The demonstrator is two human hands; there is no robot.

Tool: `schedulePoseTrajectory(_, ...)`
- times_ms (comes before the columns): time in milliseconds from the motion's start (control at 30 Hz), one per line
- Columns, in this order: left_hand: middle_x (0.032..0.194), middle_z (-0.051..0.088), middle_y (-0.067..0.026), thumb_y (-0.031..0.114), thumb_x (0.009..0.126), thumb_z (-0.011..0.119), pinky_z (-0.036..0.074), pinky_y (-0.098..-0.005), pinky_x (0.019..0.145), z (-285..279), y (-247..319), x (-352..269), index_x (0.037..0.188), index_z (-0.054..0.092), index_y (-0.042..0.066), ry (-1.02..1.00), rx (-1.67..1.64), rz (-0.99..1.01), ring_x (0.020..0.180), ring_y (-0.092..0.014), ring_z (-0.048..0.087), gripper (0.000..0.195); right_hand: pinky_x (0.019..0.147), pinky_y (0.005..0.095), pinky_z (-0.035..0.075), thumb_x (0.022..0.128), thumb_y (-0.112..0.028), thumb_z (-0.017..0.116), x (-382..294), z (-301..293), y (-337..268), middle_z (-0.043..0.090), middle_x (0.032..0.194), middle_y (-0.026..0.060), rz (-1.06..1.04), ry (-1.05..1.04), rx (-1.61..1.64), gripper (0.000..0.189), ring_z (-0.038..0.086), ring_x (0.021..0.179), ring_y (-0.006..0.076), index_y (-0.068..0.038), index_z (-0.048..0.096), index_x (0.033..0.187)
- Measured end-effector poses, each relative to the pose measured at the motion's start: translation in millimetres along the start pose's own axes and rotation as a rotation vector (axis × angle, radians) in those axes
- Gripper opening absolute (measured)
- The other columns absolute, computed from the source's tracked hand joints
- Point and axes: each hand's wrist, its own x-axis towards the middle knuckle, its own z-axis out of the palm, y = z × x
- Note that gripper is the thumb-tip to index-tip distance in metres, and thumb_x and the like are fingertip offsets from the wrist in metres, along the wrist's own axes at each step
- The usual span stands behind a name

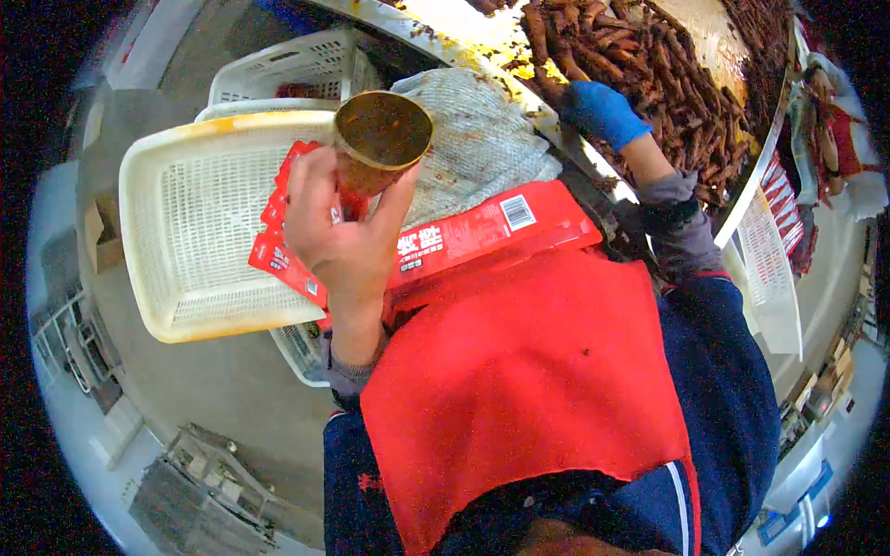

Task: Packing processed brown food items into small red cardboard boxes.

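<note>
My bare left hand (pixel 337 222) grips a round metal funnel or cup (pixel 382 139) with a wide rim and dark sauce stains inside; a piece of red packaging shows at its lower end. My right hand (pixel 603 112), in a blue glove, reaches to the edge of a heap of brown, sauce-coated meat-like pieces (pixel 640 62) on the table; its fingers are hidden. Red printed pouches (pixel 480 226) lie across my front, with more (pixel 288 267) under my left hand. A stained, pale cloth (pixel 473 139) lies between my hands.
A white plastic basket (pixel 149 208) stands at the left, with another basket (pixel 285 66) behind it. The table's raised metal rim (pixel 591 156) runs beside my right arm. Further white baskets (pixel 765 257) stand at the right. A cardboard box (pixel 104 236) is at the far left.
</note>
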Motion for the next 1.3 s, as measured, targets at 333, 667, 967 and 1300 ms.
schedulePoseTrajectory(333, 0.085, 0.06, -0.0116, 0.023, 0.059, 0.081, 0.047, -0.0367, 0.067, 30, -32, -33, 0.089, 0.063, 0.001, -0.21, -0.015, -0.028, 0.077, -0.029, 0.059, 0.042, 0.076, 0.0294, 0.048, 0.085, -0.021, 0.064, -13, -12, 9, 0.063, 0.097, 0.0087, -0.16, 0.092, 0.642, 0.033, 0.059, 0.087, 0.0159, 0.001, 0.058, 0.11)
schedulePoseTrajectory(667, 0.084, 0.06, -0.0094, 0.02, 0.056, 0.081, 0.048, -0.0355, 0.068, 28, -31, -34, 0.091, 0.064, 0.003, -0.171, -0.065, -0.015, 0.076, -0.027, 0.06, 0.042, 0.089, 0.0372, 0.045, 0.076, -0.002, 0.066, -35, -92, -122, 0.055, 0.115, 0.0165, -0.841, -0.043, 0.754, 0.035, 0.055, 0.106, 0.0319, -0.003, 0.059, 0.11)
schedulePoseTrajectory(967, 0.087, 0.061, -0.0084, 0.01, 0.054, 0.079, 0.048, -0.0352, 0.072, 10, -27, -11, 0.091, 0.063, 0.005, -0.103, -0.074, 0.196, 0.083, -0.027, 0.059, 0.04, 0.077, 0.0396, 0.046, 0.084, -0.021, 0.059, -36, -90, -169, 0.057, 0.099, 0.0252, -0.825, -0.156, 0.367, 0.032, 0.056, 0.089, 0.0397, 0.003, 0.058, 0.104)
schedulePoseTrajectory(1300, 0.094, 0.064, -0.006, 0.013, 0.07, 0.069, 0.043, -0.0376, 0.085, 1, -160, -26, 0.09, 0.065, 0.009, -0.36, 0.187, 0.132, 0.092, -0.027, 0.058, 0.02, 0.094, 0.0356, 0.042, 0.077, -0.003, 0.063, -26, -47, -114, 0.058, 0.115, 0.0129, -0.638, 0.616, 0.67, 0.041, 0.053, 0.108, 0.028, -0.01, 0.058, 0.118)
